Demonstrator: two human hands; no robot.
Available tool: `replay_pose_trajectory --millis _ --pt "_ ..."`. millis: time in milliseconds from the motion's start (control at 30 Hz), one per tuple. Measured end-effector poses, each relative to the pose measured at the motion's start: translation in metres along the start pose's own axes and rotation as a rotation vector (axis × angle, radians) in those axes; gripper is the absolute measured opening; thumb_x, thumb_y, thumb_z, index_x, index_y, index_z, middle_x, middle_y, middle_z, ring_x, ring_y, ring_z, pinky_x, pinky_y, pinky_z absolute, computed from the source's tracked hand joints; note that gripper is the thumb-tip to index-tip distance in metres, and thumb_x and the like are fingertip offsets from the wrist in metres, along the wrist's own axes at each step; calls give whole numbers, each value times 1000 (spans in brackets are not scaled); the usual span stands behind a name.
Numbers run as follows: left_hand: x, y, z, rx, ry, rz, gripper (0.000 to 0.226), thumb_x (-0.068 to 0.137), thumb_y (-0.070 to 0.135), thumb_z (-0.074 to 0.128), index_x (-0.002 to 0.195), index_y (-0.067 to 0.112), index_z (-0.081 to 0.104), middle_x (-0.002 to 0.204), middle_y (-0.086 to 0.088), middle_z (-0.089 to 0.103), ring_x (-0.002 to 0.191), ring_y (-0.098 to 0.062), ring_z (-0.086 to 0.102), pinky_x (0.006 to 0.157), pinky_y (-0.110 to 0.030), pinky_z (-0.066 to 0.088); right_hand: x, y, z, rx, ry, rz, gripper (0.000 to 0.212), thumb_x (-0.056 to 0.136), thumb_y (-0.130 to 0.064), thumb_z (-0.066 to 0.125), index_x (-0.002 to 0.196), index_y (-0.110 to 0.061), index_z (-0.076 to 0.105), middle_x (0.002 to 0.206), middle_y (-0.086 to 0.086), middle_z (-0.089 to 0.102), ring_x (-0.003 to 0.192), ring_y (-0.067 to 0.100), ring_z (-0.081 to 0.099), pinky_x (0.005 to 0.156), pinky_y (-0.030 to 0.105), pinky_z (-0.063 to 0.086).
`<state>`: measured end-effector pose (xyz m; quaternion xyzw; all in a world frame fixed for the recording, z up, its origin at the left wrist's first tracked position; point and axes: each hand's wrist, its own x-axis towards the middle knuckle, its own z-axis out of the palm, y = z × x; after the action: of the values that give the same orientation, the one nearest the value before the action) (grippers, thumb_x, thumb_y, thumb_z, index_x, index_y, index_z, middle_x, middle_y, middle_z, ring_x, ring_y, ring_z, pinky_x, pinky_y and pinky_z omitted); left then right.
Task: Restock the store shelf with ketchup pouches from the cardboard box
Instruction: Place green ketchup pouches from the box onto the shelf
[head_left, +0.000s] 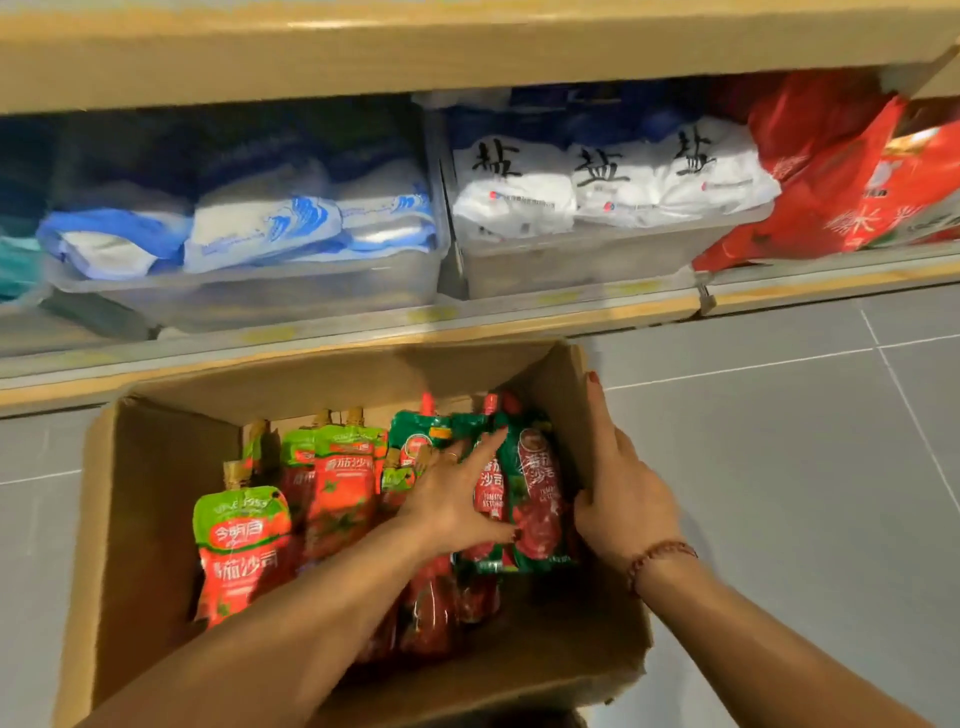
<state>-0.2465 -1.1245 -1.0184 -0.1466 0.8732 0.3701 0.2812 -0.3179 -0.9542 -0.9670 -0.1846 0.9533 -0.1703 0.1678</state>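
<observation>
An open cardboard box (150, 499) stands on the floor below the shelf (363, 332). It holds several ketchup pouches: light-green-topped ones (241, 545) on the left, dark-green ones (535, 499) on the right. My left hand (452, 499) lies on the dark-green pouches from the left, fingers spread, thumb beneath. My right hand (623, 488) presses the same bundle from the right, against the box's right wall. Both hands clasp that bundle between them.
The shelf above carries clear plastic bins (311, 296) of blue-and-white bags (260, 228) and white salt bags (597, 182), with red bags (841, 197) at the right. Grey floor tiles (805, 467) surround the box.
</observation>
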Motion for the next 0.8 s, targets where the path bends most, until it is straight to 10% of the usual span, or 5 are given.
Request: replay_pose_trajectory --millis 233,467,800 --pt "33 -9 22 266 213 163 111 52 76 64 146 43 16 146 -2 32 128 -22 25 102 -36 21 6 9 8 106 6 -118 111 78 -14 57 131 -56 -30 116 4 59 67 6 47 61 24 44" --pt "51 7 25 49 68 151 102 51 50 84 140 29 39 127 -12 35 125 -29 29 105 -32 34 14 10 14 168 11 -190 107 75 -27 54 128 -56 -34 85 -9 51 62 0 48 57 23 47" --pt "47 27 34 -318 54 140 85 54 18 85 132 18 51 114 -5 57 112 -18 49 97 -23 43 12 15 19 81 79 -137 116 80 -23 64 120 -59 -39 97 0 61 62 6 49 55 21 46"
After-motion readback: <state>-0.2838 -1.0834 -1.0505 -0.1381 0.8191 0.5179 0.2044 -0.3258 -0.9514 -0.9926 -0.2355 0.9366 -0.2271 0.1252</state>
